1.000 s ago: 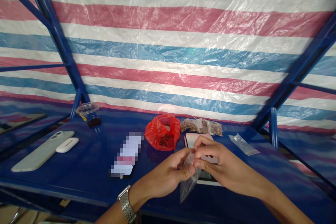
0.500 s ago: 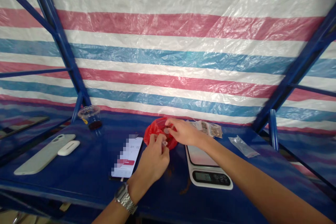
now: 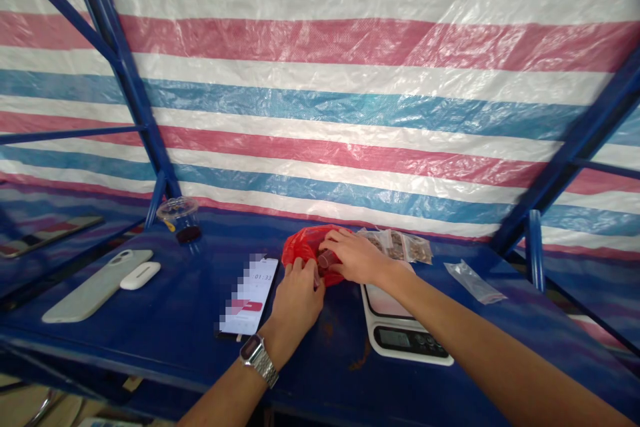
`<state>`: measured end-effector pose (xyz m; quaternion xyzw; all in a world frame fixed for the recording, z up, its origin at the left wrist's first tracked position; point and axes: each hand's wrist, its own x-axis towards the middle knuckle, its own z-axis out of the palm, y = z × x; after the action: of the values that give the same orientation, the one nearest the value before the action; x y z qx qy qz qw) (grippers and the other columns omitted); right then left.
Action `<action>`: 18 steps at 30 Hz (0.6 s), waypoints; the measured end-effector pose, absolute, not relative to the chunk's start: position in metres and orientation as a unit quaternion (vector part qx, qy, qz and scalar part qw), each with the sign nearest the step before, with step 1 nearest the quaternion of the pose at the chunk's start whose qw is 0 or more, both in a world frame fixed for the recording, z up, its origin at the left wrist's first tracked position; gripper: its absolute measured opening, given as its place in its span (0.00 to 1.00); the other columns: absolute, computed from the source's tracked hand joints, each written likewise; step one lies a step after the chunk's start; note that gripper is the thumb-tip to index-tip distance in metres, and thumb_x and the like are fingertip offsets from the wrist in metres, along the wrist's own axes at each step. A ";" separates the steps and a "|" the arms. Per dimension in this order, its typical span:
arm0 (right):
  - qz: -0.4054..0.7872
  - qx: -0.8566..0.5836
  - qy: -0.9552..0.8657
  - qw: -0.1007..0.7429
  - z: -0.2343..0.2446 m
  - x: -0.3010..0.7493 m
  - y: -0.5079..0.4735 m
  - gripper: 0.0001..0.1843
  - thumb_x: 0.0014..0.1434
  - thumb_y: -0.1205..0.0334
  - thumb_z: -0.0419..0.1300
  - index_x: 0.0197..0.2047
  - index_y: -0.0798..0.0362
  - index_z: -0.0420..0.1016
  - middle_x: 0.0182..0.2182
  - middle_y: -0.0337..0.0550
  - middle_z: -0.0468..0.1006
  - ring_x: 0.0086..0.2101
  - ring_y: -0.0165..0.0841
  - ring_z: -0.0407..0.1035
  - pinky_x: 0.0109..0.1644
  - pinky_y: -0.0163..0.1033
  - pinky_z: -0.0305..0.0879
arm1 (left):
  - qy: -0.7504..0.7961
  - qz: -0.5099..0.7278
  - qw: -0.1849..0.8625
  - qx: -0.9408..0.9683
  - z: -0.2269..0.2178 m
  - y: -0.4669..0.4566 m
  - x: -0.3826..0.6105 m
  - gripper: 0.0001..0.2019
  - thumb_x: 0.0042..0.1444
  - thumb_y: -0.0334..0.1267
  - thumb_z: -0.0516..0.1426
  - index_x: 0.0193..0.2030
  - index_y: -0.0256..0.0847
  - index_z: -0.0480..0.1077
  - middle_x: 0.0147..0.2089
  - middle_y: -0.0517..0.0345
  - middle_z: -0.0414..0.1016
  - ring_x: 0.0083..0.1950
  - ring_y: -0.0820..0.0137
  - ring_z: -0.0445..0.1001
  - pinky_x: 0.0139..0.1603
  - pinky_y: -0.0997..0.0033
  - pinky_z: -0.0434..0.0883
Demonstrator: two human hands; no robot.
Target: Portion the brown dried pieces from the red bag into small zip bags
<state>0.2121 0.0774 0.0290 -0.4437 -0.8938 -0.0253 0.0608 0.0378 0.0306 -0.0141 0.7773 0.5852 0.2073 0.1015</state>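
Observation:
My left hand, a metal watch on its wrist, is closed at the near edge of a red plastic bag of dark red bits. It pinches a small clear bag that hardly shows. My right hand reaches across into the red bag's mouth. Its fingers are curled around a small clear item that I cannot make out. The two hands almost touch. My right forearm passes over a white kitchen scale.
A phone with its screen lit lies left of my hands. Further left lie a cased phone and a white earbud case. A plastic cup stands at the back. Filled small bags and an empty clear bag lie to the right.
Both hands moved from above the scale to the red bag, carrying the small clear bag along. The scale's platform is now uncovered, and my right hand has dipped deeper into the red bag.

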 end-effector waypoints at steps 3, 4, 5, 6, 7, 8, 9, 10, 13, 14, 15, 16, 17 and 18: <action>-0.025 -0.436 -0.898 0.051 0.027 0.208 0.079 0.07 0.62 0.66 0.62 0.44 0.53 0.77 0.47 0.49 0.81 0.54 0.41 0.70 0.61 0.43 0.62 | 0.581 0.214 0.082 0.781 -0.019 0.033 0.037 0.08 0.61 0.28 0.52 0.43 0.37 0.71 0.48 0.44 0.72 0.49 0.57 0.72 0.50 0.59 0.68; -0.029 -0.450 -0.891 0.053 0.026 0.209 0.079 0.08 0.63 0.65 0.61 0.46 0.53 0.77 0.47 0.50 0.81 0.53 0.41 0.71 0.59 0.44 0.63 | 0.580 0.223 0.075 0.780 -0.020 0.035 0.036 0.09 0.61 0.27 0.52 0.44 0.37 0.71 0.48 0.44 0.72 0.49 0.57 0.72 0.51 0.59 0.68; -0.034 -0.469 -0.881 0.053 0.026 0.210 0.078 0.10 0.64 0.64 0.59 0.49 0.53 0.76 0.48 0.50 0.81 0.52 0.42 0.73 0.57 0.44 0.64 | 0.578 0.233 0.069 0.779 -0.021 0.037 0.035 0.10 0.60 0.26 0.52 0.45 0.37 0.71 0.48 0.43 0.71 0.50 0.57 0.72 0.52 0.59 0.68; -0.040 -0.491 -0.869 0.047 0.026 0.211 0.078 0.12 0.65 0.63 0.57 0.51 0.53 0.75 0.49 0.52 0.81 0.51 0.43 0.74 0.55 0.45 0.66 | 0.579 0.243 0.065 0.776 -0.021 0.039 0.034 0.10 0.60 0.26 0.52 0.45 0.37 0.71 0.49 0.43 0.71 0.50 0.57 0.71 0.52 0.58 0.69; -0.045 -0.514 -0.856 0.036 0.026 0.213 0.077 0.14 0.67 0.63 0.54 0.53 0.53 0.74 0.50 0.53 0.81 0.49 0.44 0.75 0.53 0.46 0.67 | 0.581 0.254 0.065 0.771 -0.021 0.040 0.033 0.10 0.60 0.26 0.52 0.45 0.37 0.72 0.48 0.43 0.71 0.50 0.57 0.72 0.52 0.59 0.69; -0.050 -0.538 -0.841 0.021 0.026 0.216 0.076 0.15 0.68 0.62 0.52 0.54 0.53 0.73 0.50 0.54 0.81 0.47 0.45 0.77 0.51 0.46 0.68 | 0.585 0.265 0.069 0.763 -0.020 0.041 0.033 0.10 0.61 0.27 0.52 0.45 0.37 0.72 0.48 0.44 0.71 0.49 0.58 0.72 0.51 0.59 0.69; -0.054 -0.560 -0.827 0.005 0.026 0.218 0.076 0.16 0.68 0.61 0.51 0.55 0.54 0.73 0.49 0.55 0.82 0.46 0.47 0.77 0.49 0.47 0.68 | 0.590 0.277 0.078 0.755 -0.019 0.042 0.032 0.10 0.61 0.27 0.52 0.45 0.37 0.72 0.48 0.45 0.70 0.47 0.59 0.73 0.50 0.59 0.70; -0.057 -0.579 -0.813 -0.008 0.026 0.220 0.076 0.16 0.69 0.61 0.51 0.55 0.55 0.72 0.48 0.57 0.82 0.46 0.48 0.77 0.48 0.47 0.68 | 0.594 0.291 0.090 0.745 -0.017 0.042 0.032 0.10 0.61 0.28 0.53 0.46 0.38 0.73 0.48 0.46 0.70 0.45 0.60 0.73 0.49 0.59 0.70; -0.051 -0.623 -0.780 0.007 0.028 0.221 0.080 0.18 0.69 0.57 0.52 0.56 0.57 0.70 0.50 0.59 0.81 0.48 0.50 0.77 0.48 0.47 0.68 | 0.602 0.343 0.126 0.710 -0.012 0.042 0.034 0.11 0.60 0.30 0.55 0.48 0.39 0.73 0.47 0.48 0.70 0.39 0.63 0.74 0.46 0.60 0.71; -0.040 -0.638 -0.769 0.027 0.028 0.219 0.082 0.17 0.69 0.55 0.53 0.55 0.56 0.70 0.50 0.57 0.81 0.48 0.49 0.77 0.47 0.46 0.68 | 0.606 0.363 0.133 0.696 -0.011 0.042 0.036 0.10 0.61 0.30 0.55 0.48 0.39 0.74 0.46 0.49 0.70 0.38 0.64 0.74 0.45 0.60 0.71; -0.024 -0.653 -0.756 0.049 0.028 0.215 0.084 0.17 0.70 0.53 0.53 0.54 0.54 0.70 0.50 0.56 0.81 0.47 0.48 0.78 0.46 0.45 0.68 | 0.609 0.382 0.137 0.681 -0.010 0.042 0.037 0.10 0.61 0.31 0.55 0.47 0.39 0.74 0.46 0.49 0.69 0.37 0.64 0.74 0.45 0.60 0.71; -0.009 -0.668 -0.741 0.069 0.027 0.211 0.085 0.18 0.70 0.50 0.52 0.53 0.53 0.70 0.49 0.54 0.82 0.46 0.47 0.78 0.46 0.45 0.68 | 0.612 0.401 0.140 0.667 -0.010 0.043 0.038 0.09 0.62 0.32 0.55 0.47 0.39 0.74 0.45 0.50 0.69 0.37 0.65 0.73 0.45 0.60 0.72; 0.004 -0.680 -0.728 0.083 0.025 0.206 0.087 0.18 0.71 0.48 0.51 0.53 0.53 0.69 0.47 0.53 0.82 0.46 0.46 0.78 0.45 0.44 0.68 | 0.615 0.419 0.143 0.653 -0.010 0.044 0.040 0.09 0.63 0.33 0.55 0.47 0.39 0.74 0.45 0.50 0.69 0.36 0.65 0.73 0.45 0.60 0.72; 0.011 -0.689 -0.720 0.088 0.023 0.201 0.088 0.19 0.71 0.48 0.50 0.53 0.53 0.69 0.46 0.53 0.83 0.46 0.46 0.78 0.45 0.44 0.68 | 0.616 0.435 0.146 0.640 -0.011 0.046 0.041 0.08 0.63 0.34 0.56 0.47 0.38 0.74 0.44 0.50 0.68 0.36 0.66 0.72 0.45 0.59 0.72</action>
<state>0.2013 0.0877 0.0227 -0.6888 -0.7195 0.0111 0.0884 0.0415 0.0463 -0.0110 0.6404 0.6160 0.4347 0.1464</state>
